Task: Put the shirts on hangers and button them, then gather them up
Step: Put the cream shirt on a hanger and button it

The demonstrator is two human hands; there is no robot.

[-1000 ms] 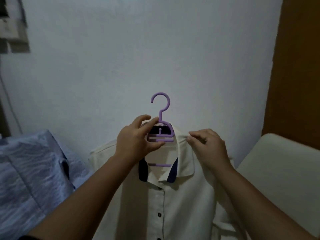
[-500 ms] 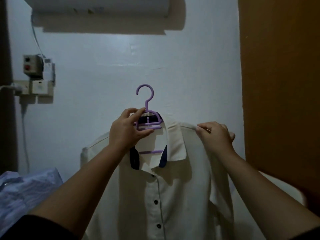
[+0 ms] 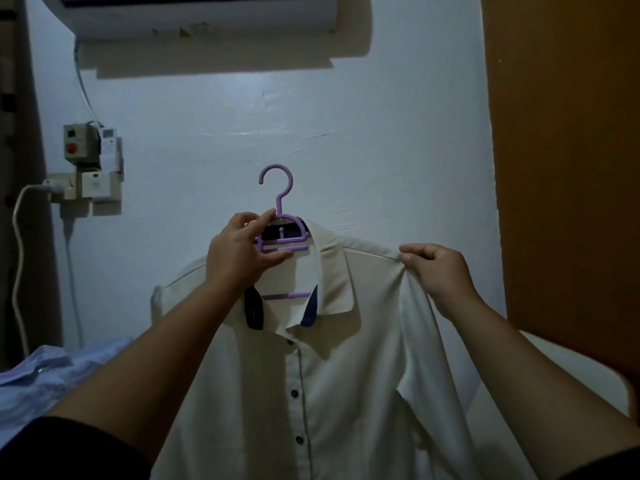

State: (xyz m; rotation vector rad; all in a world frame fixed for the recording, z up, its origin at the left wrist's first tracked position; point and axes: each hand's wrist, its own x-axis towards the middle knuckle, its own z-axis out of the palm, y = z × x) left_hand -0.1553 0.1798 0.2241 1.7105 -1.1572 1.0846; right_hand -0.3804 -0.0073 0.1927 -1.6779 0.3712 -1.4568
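The white shirt (image 3: 346, 393) hangs on the purple hanger (image 3: 282, 233), held up in front of me against the pale wall (image 3: 381, 150). My left hand (image 3: 239, 252) grips the hanger just under its hook, thumb in front and fingers curled round the top bar. My right hand (image 3: 438, 271) pinches the cloth at the shirt's right shoulder seam, fingers bunched on a fold of it, the sleeve drooping below.

I judge this shirt mostly done: it sits on the hanger, the collar is folded down, and the dark buttons (image 3: 294, 393) down the front look fastened, though the very top of the placket at the collar I cannot make out. What is left here seems to be squaring the shoulder over the hanger's end. Then comes the blue shirt (image 3: 45, 379) lying crumpled low on my left, not on any hanger that I can see, and the gathering-up after that.

Around me: an air conditioner (image 3: 201, 15) high on the wall, a switch box (image 3: 79, 147) and a plugged socket (image 3: 69, 188) to the left, a brown door (image 3: 564, 168) on the right. Nothing blocks my hands; the dim light makes the buttons hard to read.
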